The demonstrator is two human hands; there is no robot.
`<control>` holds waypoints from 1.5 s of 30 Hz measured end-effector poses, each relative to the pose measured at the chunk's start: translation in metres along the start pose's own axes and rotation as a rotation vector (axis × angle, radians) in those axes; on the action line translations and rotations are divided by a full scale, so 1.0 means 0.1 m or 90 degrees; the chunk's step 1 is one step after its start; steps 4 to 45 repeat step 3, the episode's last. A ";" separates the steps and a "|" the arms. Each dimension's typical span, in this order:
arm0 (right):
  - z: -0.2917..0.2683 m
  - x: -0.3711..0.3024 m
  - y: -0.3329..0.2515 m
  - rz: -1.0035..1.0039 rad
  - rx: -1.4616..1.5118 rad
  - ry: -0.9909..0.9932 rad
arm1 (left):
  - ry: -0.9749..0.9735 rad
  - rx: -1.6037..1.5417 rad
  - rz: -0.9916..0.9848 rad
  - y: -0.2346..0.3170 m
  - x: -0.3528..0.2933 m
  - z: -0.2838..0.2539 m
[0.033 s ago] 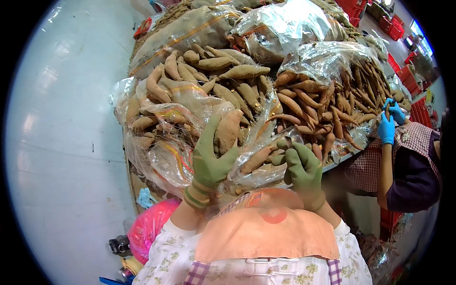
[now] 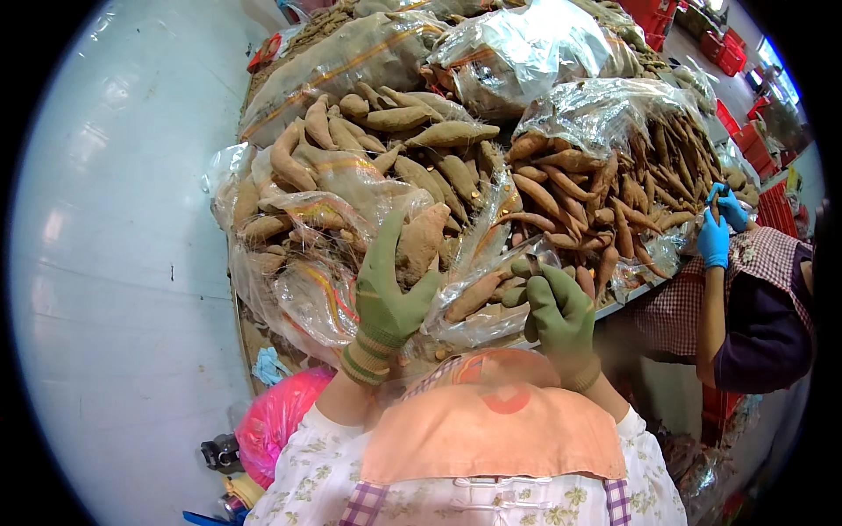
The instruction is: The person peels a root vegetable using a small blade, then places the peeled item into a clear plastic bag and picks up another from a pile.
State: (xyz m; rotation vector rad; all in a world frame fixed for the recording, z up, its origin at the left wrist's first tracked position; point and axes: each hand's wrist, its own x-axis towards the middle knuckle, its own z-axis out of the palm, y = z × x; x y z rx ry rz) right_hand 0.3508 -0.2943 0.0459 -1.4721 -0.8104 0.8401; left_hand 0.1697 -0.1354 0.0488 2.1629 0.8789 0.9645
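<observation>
In my left hand [image 2: 386, 298], gloved in green, is a large brown sweet potato [image 2: 422, 243]. My thumb and fingers close around its sides, and its narrower end points up. Just to the right, my right hand [image 2: 561, 311], also in a green glove, is closed with curled fingers around a small dark, thin tool [image 2: 532, 263]; only a bit of it shows between the fingertips. Below and between the hands, a few sweet potatoes [image 2: 471, 298] lie on clear plastic. A heap of dusty sweet potatoes [image 2: 452, 133] spills from an opened plastic bag beyond my left hand.
Redder, thinner sweet potatoes [image 2: 561, 197] are heaped at the right. Full plastic sacks [image 2: 351, 66] stand behind. At right, a co-worker's blue-gloved hands [image 2: 715, 237] hold a tuber. A pink plastic bag [image 2: 279, 421] sits at lower left, and red crates [image 2: 724, 51] at far right.
The sweet potato in my left hand has turned slightly. My right hand stays in the same place.
</observation>
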 end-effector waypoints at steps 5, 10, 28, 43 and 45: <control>-0.02 0.01 0.01 0.030 0.024 -0.015 | -0.015 0.000 -0.059 0.05 0.02 -0.03; -0.02 0.01 0.01 0.030 0.024 -0.015 | -0.015 0.000 -0.059 0.05 0.02 -0.03; -0.02 0.01 0.01 0.030 0.024 -0.015 | -0.015 0.000 -0.059 0.05 0.02 -0.03; -0.02 0.01 0.01 0.030 0.024 -0.015 | -0.015 0.000 -0.059 0.05 0.02 -0.03; -0.02 0.01 0.01 0.030 0.024 -0.015 | -0.015 0.000 -0.059 0.05 0.02 -0.03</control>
